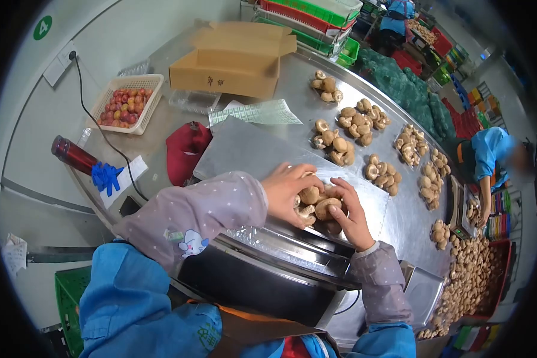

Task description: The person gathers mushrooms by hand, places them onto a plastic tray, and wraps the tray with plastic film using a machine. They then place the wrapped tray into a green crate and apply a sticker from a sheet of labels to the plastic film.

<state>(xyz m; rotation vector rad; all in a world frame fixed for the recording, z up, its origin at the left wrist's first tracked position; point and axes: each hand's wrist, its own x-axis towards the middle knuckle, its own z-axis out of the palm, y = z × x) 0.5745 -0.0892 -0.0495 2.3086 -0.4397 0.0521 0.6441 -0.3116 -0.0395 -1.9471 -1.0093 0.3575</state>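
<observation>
My left hand (pixel 286 192) and my right hand (pixel 354 216) cup a small cluster of brown shiitake mushrooms (pixel 327 209) from both sides, fingers curled around the caps. A tray under the cluster, if there is one, is hidden. The mushrooms sit at the near edge of a flat metal plate (pixel 238 152), just above a black and silver machine (pixel 262 268) in front of my body. Clear film (pixel 274 241) lies along the machine's top. Beyond my hands, several piles of shiitake (pixel 358 122) rest on the steel table (pixel 292 65).
An open cardboard box (pixel 227 65), a basket of reddish fruit (pixel 125 107), a dark red cap (pixel 187 152), a red flask (pixel 73 155) and blue gloves (pixel 106 177) are at left. At right, a co-worker (pixel 489 155) reaches toward a scale beside a large mushroom heap (pixel 468 274).
</observation>
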